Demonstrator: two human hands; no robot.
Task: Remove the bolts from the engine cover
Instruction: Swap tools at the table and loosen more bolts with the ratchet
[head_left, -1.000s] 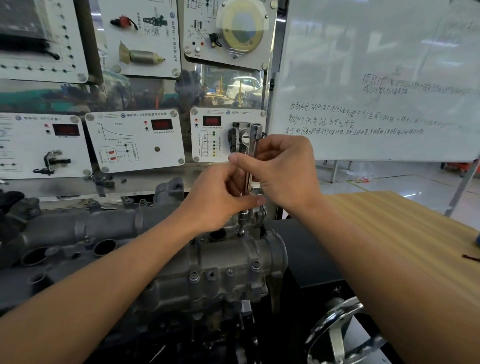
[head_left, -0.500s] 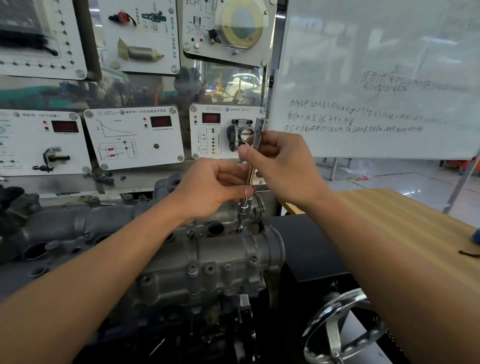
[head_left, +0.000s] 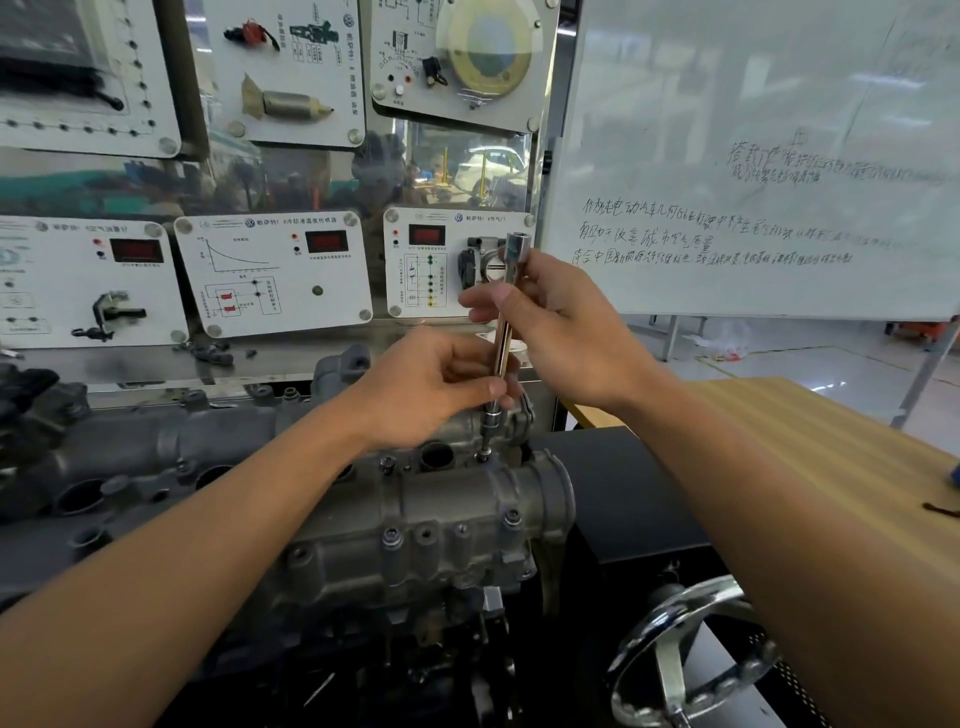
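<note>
Mid-frame, the left hand (head_left: 441, 384) is pinching a near-upright chrome extension bar (head_left: 503, 332) low and the right hand (head_left: 561, 332) is gripping it high, its tip seating on a bolt (head_left: 484, 457) atop the grey engine cover (head_left: 415, 499); holding it plumb and pressing down while twirling likely prevents slipping.

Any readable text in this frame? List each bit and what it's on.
"电动汽车": handwritten, first long line on the whiteboard.
"改善城市空气质量": second line, as best I can read it.
Rest of the handwriting: too scrawled to read.
VW roundel: header of the throttle-body panel; the Chinese beside it is too small.
Graph panel: labels too small.
Red displays: no digits showing.
Tool shaft: no marking visible.
</note>
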